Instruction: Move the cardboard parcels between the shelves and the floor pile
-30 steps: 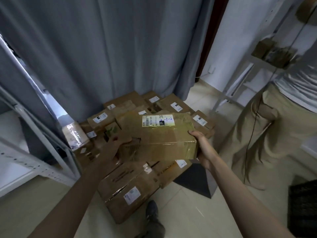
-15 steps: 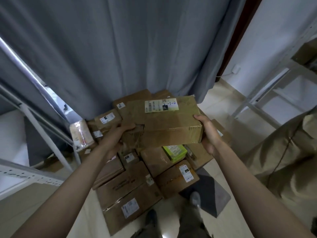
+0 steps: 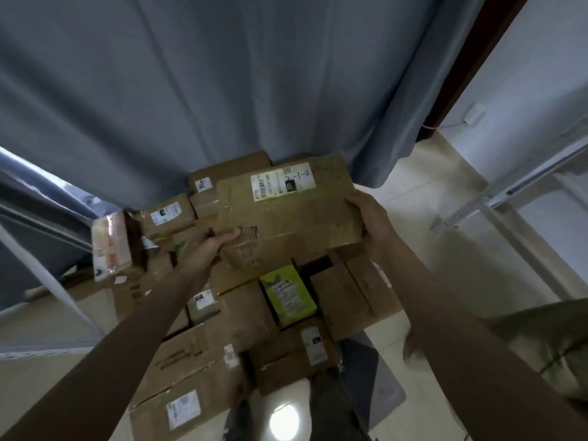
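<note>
Nearest, on the pale tiled floor (image 3: pixel 445 192): a grey mat (image 3: pixel 381 386) lying beside the pile, and a round glare of light showing on the tiles.

Floor pile (image 3: pixel 203 361): brown cardboard parcels lying flat and overlapping, several bearing white labels; a yellow-green box (image 3: pixel 288 296) sitting among them near the middle.

Left hand (image 3: pixel 206 246): gripping the near left corner of the held parcel (image 3: pixel 286 214), thumb lying on its top face.

Right hand (image 3: pixel 374 221): curling round the parcel's right end.

Held parcel: tape-wrapped brown cardboard, carrying a white barcode label (image 3: pixel 283 181), hanging above the far half of the pile, touching nothing but the hands.

Left edge: a pale shelf frame (image 3: pixel 47 272) standing.

Right edge: another white shelf frame (image 3: pixel 509 198) standing.

Farthest: a grey curtain (image 3: pixel 222 74) hanging behind the pile.
</note>
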